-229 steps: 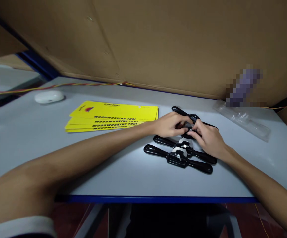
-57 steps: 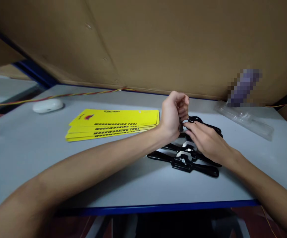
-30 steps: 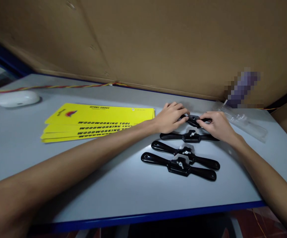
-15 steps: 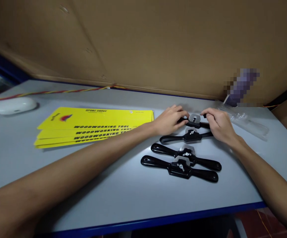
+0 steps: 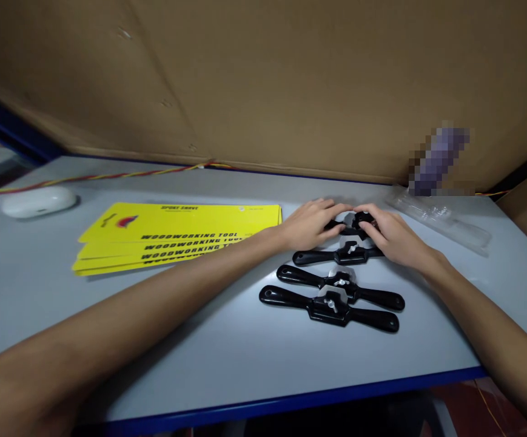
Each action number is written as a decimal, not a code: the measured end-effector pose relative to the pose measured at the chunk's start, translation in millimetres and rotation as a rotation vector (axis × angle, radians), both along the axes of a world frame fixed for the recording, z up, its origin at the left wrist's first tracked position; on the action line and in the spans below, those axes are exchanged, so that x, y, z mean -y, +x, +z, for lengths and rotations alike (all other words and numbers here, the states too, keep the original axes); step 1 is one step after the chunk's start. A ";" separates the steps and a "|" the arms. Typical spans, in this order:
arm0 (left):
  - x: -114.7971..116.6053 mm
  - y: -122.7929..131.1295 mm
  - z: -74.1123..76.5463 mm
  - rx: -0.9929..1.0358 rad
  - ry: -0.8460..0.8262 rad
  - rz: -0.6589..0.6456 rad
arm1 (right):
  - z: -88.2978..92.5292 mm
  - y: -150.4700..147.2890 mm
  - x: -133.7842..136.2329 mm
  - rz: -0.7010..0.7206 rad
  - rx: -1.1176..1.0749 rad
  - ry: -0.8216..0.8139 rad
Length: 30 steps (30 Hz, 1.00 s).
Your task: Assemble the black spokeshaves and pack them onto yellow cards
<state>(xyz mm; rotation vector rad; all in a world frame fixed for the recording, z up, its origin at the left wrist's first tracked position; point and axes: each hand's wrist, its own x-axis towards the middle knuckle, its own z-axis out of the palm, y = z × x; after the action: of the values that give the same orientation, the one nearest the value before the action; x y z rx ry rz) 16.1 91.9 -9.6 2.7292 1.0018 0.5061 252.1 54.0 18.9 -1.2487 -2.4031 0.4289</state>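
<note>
At the far end of a row of black spokeshaves, my left hand [image 5: 312,222] is closed on the left handle of the farthest spokeshave [image 5: 349,231]. Between the thumb and fingers of my right hand [image 5: 393,235] is a small black piece [image 5: 362,219], held over the middle of that tool beside its pale metal blade [image 5: 349,220]. My hands hide much of this spokeshave. Nearer to me lie the second spokeshave [image 5: 352,256], partly under my right hand, the third spokeshave [image 5: 302,275] and the nearest spokeshave [image 5: 329,314], each with a blade and a silver wing screw.
Several yellow printed cards [image 5: 190,221] lie fanned out on the left. A white rounded case [image 5: 40,201] sits behind them near a twisted red-yellow cable [image 5: 122,176]. Clear plastic packaging [image 5: 454,227] rests at the right. Cardboard [image 5: 290,91] walls off the table's back.
My right hand has moved left with the small black piece, from beside the farthest spokeshave to over its middle. My left hand has stayed on the handle. The view has shifted slightly.
</note>
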 end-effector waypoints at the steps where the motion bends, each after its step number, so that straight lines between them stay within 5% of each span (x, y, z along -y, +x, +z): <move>1: 0.2 -0.1 0.0 0.000 0.005 -0.002 | 0.1 0.9 -0.4 -0.021 0.002 -0.004; 7: -0.2 -0.1 -0.3 -0.016 0.012 -0.006 | 0.4 1.4 -0.7 -0.131 0.011 -0.064; 13: 0.8 0.1 1.6 -0.009 -0.002 -0.001 | 0.2 -4.7 -2.0 -0.212 0.141 0.068; 30: 1.3 -0.4 0.9 -0.001 -0.001 0.006 | 5.4 -3.0 1.3 -0.152 0.103 0.099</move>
<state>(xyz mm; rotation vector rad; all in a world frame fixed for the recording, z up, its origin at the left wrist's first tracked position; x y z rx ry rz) 15.8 90.6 -8.7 2.7269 1.0107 0.5048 249.1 52.7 24.4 -1.4280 -2.3597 0.2027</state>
